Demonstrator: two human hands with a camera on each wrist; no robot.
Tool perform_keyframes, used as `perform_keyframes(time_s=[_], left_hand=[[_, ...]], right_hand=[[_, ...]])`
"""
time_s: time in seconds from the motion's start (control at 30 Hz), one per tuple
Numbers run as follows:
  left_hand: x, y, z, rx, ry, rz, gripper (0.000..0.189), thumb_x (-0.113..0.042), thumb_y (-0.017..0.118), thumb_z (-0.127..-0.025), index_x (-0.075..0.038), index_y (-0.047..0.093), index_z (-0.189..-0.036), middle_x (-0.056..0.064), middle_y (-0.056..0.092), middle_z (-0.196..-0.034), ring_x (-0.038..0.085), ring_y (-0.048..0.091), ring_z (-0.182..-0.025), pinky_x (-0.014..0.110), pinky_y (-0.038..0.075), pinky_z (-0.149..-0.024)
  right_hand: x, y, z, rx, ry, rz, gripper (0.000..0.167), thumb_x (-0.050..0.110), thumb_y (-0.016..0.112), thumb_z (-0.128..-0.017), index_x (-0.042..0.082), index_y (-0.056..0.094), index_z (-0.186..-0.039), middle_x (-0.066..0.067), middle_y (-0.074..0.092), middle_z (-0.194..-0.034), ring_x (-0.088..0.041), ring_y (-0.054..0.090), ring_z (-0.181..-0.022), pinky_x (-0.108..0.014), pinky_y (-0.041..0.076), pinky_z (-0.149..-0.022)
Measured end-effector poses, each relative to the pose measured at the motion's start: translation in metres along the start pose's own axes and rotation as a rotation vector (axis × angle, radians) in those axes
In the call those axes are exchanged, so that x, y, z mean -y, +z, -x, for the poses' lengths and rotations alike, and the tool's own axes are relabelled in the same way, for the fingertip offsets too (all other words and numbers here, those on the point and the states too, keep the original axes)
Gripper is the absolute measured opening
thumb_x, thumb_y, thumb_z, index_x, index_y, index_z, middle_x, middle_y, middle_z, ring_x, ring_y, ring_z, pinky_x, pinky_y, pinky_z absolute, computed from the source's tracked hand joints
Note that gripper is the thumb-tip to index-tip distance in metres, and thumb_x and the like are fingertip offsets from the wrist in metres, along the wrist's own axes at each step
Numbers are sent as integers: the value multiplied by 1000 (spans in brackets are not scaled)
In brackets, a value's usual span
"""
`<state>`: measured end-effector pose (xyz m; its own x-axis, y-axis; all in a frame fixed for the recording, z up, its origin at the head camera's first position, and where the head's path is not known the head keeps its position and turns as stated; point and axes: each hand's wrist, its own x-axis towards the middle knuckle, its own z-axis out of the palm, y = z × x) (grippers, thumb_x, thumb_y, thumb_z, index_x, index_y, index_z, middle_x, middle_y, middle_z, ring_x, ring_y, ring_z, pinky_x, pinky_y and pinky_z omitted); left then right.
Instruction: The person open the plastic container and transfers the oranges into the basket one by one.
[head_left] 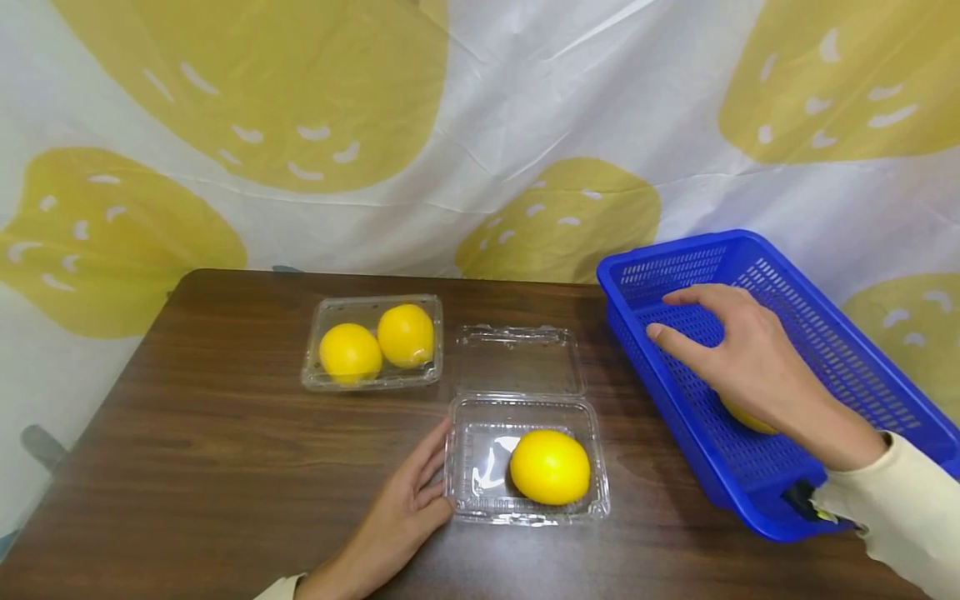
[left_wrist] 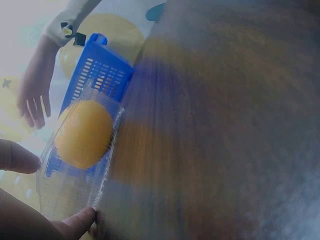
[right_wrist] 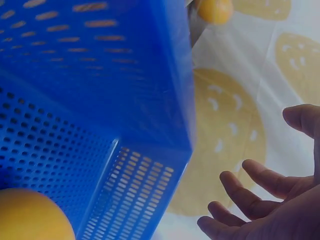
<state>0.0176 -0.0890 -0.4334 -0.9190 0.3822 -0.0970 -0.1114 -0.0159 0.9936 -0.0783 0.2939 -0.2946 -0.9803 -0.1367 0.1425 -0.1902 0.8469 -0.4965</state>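
My left hand (head_left: 405,507) rests against the left side of an open clear plastic clamshell box (head_left: 480,496), its fingers and thumb touching the rim. One round yellow citrus fruit (head_left: 550,467) lies in the right half of this box, whose lid (head_left: 517,362) is folded back flat. Over the blue basket (head_left: 678,433) hovers my right hand (head_left: 757,367), thumb and fingers spread, holding nothing. Partly hidden beneath that hand is another yellow fruit (head_left: 746,417) in the basket; the right wrist view shows this fruit (right_wrist: 32,217) at lower left.
At the back left of the brown wooden table (head_left: 225,433) stands a closed clear box (head_left: 372,385) with two yellow fruits inside. A white curtain (head_left: 510,100) with yellow fruit prints hangs behind the table. The basket's tall walls border the right side.
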Motion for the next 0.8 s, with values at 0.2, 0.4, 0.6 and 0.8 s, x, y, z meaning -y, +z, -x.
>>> perform_keyframes(time_s=[0.2, 0.4, 0.6, 0.8], left_hand=[[0, 1, 0, 1, -2, 2, 94, 4, 63, -90, -6, 24, -175, 21, 19, -182, 47, 29, -163, 42, 42, -127], [-1, 1, 0, 5, -2, 14, 94, 5, 62, -90, -4, 23, -175, 24, 19, -181, 48, 30, -162, 40, 44, -125], [0, 1, 0, 11, -1, 17, 94, 5, 61, -90, -5, 23, -175, 25, 20, -180, 47, 31, -162, 39, 45, -125], [0, 0, 0, 11, 2, 12, 93, 5, 62, -90, -5, 23, -175, 23, 20, -181, 46, 30, -163, 40, 44, -126]], right_hand=[[9, 3, 4, -23, -48, -4, 50, 42, 77, -102, 8, 71, -139, -22, 65, -146, -48, 50, -144, -72, 40, -114], [16, 8, 9, -29, -82, -16, 47, 37, 81, -100, 9, 72, -137, -19, 67, -144, -46, 51, -144, -71, 42, -113], [26, 15, 15, -23, -118, -50, 45, 32, 84, -98, 7, 73, -134, -22, 65, -145, -46, 51, -143, -72, 41, -114], [34, 21, 21, -1, -133, -74, 45, 31, 86, -96, 9, 73, -134, -20, 64, -147, -44, 51, -142, -71, 42, -116]])
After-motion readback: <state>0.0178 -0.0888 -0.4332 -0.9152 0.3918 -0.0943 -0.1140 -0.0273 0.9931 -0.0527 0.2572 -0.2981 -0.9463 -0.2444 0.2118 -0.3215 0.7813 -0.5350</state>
